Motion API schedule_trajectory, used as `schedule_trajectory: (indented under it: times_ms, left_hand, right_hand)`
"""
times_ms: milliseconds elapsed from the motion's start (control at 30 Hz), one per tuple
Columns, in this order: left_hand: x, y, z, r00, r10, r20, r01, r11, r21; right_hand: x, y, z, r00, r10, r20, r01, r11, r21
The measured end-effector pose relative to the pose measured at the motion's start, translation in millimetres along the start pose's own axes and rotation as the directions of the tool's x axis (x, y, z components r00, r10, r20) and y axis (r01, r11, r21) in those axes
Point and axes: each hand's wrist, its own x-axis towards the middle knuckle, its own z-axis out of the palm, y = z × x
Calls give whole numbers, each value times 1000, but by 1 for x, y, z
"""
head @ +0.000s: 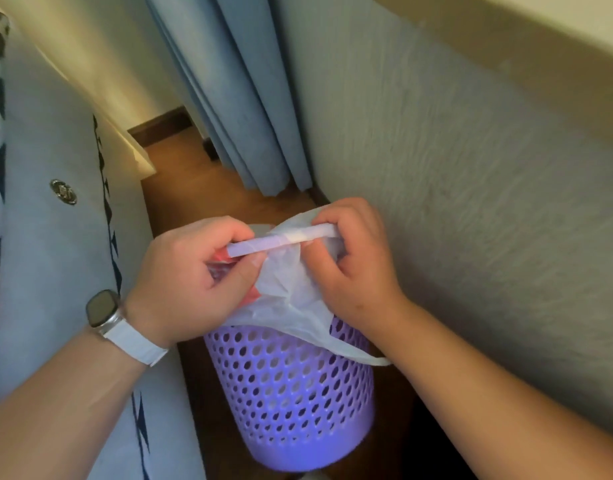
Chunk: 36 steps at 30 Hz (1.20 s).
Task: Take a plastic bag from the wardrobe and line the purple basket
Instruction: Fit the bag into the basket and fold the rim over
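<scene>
A purple basket with round holes stands on the wooden floor in a narrow gap between a bed and a wall. A thin white plastic bag drapes over its near rim and hangs partly inside. My left hand, with a white watch on the wrist, pinches the basket's rim and the bag at the left. My right hand grips the bag and rim at the right. The rim strip shows between the two hands. The basket's inside is mostly hidden by the bag and hands.
A bed with a grey-blue patterned cover fills the left side. A textured wall runs close along the right. Blue curtains hang beyond the basket. Wooden floor continues ahead past the basket.
</scene>
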Motion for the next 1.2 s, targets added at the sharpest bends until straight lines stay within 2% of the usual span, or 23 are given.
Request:
schedule_trajectory:
  times_ms: [167, 300, 400, 500, 733, 933, 1200]
  left_hand:
    - [3, 25, -1, 982, 187, -7, -177, 938, 297]
    - [-1, 38, 10, 992, 112, -52, -77, 891, 447]
    - [1, 32, 14, 998, 65, -26, -49, 913, 404]
    - [3, 18, 15, 999, 46, -8, -41, 941, 337]
    - [8, 3, 16, 993, 52, -110, -12, 942, 336]
    - [11, -5, 6, 986, -5, -168, 44, 972, 232]
    - [12, -6, 0, 981, 6, -196, 11, 996, 90]
  right_hand:
    - [-2, -7, -2, 979, -190, -80, 183, 980, -82]
    - [1, -13, 0, 971, -188, -150, 174, 979, -102]
    - [1, -12, 2, 975, -177, -137, 157, 977, -141]
    - [-1, -12, 5, 990, -100, -101, 85, 987, -135]
    - [-2, -3, 7, 997, 74, 20, -75, 997, 26]
    - [-1, 11, 4, 981, 193, -21, -187, 970, 158]
    - [7, 11, -3, 955, 291, -55, -271, 935, 229]
